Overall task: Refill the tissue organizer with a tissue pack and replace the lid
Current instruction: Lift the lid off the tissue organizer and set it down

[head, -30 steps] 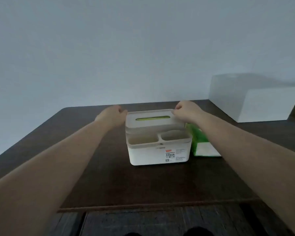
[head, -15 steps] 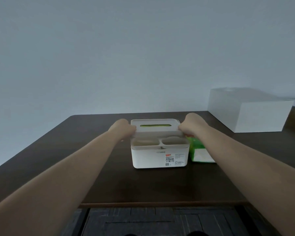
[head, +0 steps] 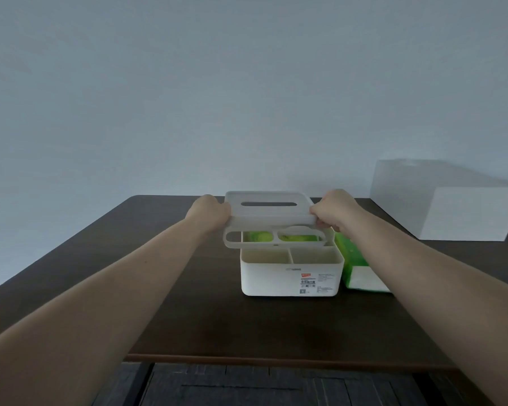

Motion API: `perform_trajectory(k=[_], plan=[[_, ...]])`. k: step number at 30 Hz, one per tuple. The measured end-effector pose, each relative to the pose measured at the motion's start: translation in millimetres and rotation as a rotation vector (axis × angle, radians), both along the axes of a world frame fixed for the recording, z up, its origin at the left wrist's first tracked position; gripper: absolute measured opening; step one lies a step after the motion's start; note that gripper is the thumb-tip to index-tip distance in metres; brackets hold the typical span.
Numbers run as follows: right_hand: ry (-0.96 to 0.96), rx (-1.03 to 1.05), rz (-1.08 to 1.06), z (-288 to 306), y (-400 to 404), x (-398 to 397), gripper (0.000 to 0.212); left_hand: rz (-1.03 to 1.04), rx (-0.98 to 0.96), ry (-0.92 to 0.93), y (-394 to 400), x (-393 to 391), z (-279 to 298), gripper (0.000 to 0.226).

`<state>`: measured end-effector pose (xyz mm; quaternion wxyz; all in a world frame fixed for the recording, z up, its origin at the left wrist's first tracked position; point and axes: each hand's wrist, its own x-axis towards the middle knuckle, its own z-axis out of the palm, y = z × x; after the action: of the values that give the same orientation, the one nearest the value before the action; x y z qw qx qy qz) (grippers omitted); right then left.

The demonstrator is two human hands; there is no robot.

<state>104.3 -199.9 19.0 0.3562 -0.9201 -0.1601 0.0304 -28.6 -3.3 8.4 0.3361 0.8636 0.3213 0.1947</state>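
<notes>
White plastic lid hangs above the organizer, left hand and right hand gripping its 9 and 3 o'clock ends; best kept level, clearing the rim.

Both arms out fwd, left hand & right hand each clamped on sth, knuckles toward cam.

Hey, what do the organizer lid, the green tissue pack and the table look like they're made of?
Lid: likely matte white plastic, thin with moulded cutouts. Green tissue pack: seemingly soft plastic film, slightly glossy and creased. Table: dark brown wood or wood-look laminate, smooth with a faint sheen.
</notes>
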Motion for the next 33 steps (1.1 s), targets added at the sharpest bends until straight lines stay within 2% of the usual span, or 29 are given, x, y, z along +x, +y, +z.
perform_trajectory(k=[6, 10, 14, 17, 23, 25, 30, 33], plan=[[-0.084, 0.022, 0.077, 2, 42, -13, 0.007, 0.089, 0.053, -0.048, 37, -22, 8, 0.025], [-0.111, 0.02, 0.137, 0, 78, -26, 0.02, 0.151, 0.092, -0.069, 64, -41, 4, 0.026], [-0.158, -0.038, 0.195, 1, 118, -41, 0.018, 0.233, 0.109, -0.052, 98, -61, -7, 0.02], [-0.16, -0.107, 0.25, -1, 145, -52, 0.024, 0.282, 0.095, -0.028, 122, -75, -17, 0.016], [-0.143, -0.387, 0.374, -10, 186, -76, 0.022, 0.329, 0.101, 0.067, 161, -94, -44, 0.019], [-0.129, -0.416, 0.384, -16, 196, -80, 0.023, 0.335, 0.096, 0.095, 169, -99, -51, 0.022], [-0.101, -0.501, 0.424, -27, 211, -83, 0.009, 0.331, 0.057, 0.147, 183, -101, -68, 0.029], [-0.097, -0.577, 0.437, -33, 216, -82, 0.009, 0.318, 0.041, 0.164, 187, -99, -76, 0.028]])
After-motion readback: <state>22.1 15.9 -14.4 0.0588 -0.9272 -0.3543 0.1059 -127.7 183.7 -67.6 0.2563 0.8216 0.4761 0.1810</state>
